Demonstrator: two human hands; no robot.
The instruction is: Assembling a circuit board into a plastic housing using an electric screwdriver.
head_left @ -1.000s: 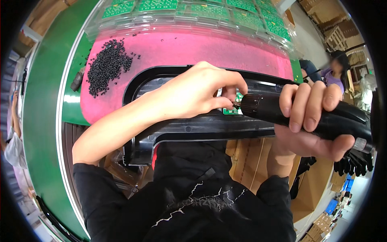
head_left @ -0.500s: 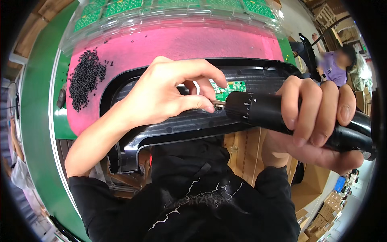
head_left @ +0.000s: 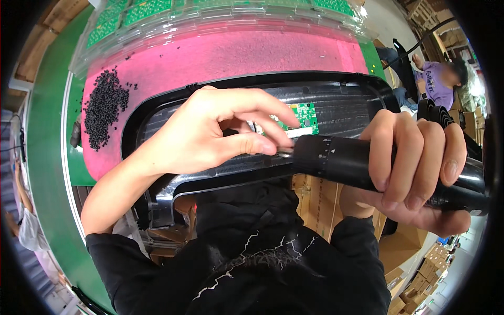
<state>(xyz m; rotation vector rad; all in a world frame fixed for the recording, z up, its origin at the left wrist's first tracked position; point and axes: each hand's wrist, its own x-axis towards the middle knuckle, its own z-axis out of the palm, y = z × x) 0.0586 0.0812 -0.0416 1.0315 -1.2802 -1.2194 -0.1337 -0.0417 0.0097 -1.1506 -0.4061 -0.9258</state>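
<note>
Wrapped in my right hand is a black electric screwdriver, held nearly level with its nose toward the left. The thumb and fingertips of my left hand pinch close together at the metal tip of the screwdriver; any small part between them is too hidden to name. Beneath both hands lies a large black plastic housing, its open side up. A green circuit board sits inside it, partly covered by my left fingers.
A heap of small black screws lies on the pink mat, to the left of the housing. Clear plastic trays with green boards stand along the back. At the far right is another person in a purple shirt.
The view has shifted slightly. My left fingers stay at the screwdriver's tip, with both hands slightly lower in the picture. The housing and board show little other change.
</note>
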